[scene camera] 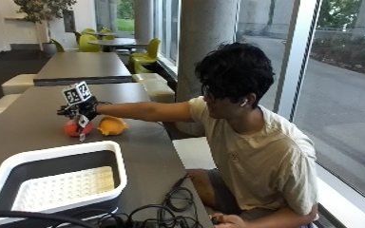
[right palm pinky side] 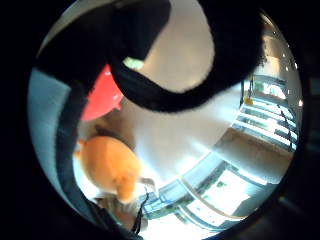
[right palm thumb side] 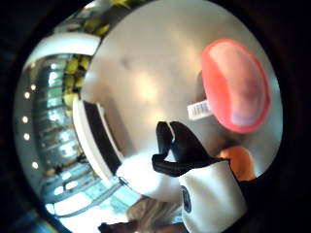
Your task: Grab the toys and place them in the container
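The black-gloved right hand (scene camera: 84, 109) reaches far out over the long grey table (scene camera: 18, 128), and its fingers (right palm thumb side: 177, 145) curl in to pinch the small white tag (right palm thumb side: 199, 109) of the round red soft toy (scene camera: 77, 127), which sits on the table right under the hand. The round orange soft toy (scene camera: 112, 126) lies just beside the hand, touching the red one. The white plastic container with a dark inside (scene camera: 52, 183) sits well away from the hand, nearer the person

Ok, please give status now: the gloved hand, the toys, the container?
Right hand over red toy, grip not visible. Orange toy beside it on table. Container holds no toys. Nothing between.
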`<action>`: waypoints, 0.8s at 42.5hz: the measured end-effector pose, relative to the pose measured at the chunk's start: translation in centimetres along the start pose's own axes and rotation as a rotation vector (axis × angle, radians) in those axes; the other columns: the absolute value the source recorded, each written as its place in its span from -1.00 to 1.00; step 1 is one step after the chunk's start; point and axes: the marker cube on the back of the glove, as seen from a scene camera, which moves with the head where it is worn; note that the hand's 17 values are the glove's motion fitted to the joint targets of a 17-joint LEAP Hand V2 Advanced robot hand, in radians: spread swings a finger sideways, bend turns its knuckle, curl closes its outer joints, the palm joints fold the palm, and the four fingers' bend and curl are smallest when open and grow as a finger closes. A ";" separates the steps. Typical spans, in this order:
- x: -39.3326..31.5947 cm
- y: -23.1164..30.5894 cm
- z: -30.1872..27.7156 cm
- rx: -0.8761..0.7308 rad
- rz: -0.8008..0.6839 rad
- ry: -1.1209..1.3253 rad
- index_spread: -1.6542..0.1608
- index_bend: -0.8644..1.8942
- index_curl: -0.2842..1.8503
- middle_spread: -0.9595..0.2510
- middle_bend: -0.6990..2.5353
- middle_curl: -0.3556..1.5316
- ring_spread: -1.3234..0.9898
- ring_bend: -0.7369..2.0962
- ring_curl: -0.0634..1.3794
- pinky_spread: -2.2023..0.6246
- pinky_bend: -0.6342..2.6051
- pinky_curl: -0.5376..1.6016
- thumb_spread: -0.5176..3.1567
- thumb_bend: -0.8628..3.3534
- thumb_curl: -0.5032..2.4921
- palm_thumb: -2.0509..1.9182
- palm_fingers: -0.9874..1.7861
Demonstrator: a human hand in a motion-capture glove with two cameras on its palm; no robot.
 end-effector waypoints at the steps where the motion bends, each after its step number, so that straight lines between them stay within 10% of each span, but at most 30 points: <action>1: -1.4 0.2 0.2 -0.032 0.068 0.073 0.53 -0.40 -0.66 0.58 -0.53 -0.47 0.14 -0.34 -0.57 0.59 0.11 -0.10 -0.07 -0.59 -0.51 0.08 -0.58; 8: -4.4 0.2 3.6 -0.211 0.263 -0.022 0.53 -0.39 -0.69 0.65 -0.56 -0.51 0.18 -0.33 -0.55 0.61 0.25 -0.06 -0.05 -0.57 -0.49 0.14 -0.61; 17: -3.7 1.6 -4.2 0.236 0.127 -0.109 0.50 -0.21 -0.64 0.44 -0.34 -0.40 -0.01 0.05 -0.39 0.40 0.08 -0.16 -0.02 -0.46 -0.38 0.36 0.26; 34: -26.2 8.3 -15.7 0.410 -0.319 -0.153 0.44 -0.13 -0.55 0.13 -0.26 -0.28 -0.20 0.09 -0.22 0.30 0.04 -0.13 -0.20 -0.49 -0.26 0.38 0.26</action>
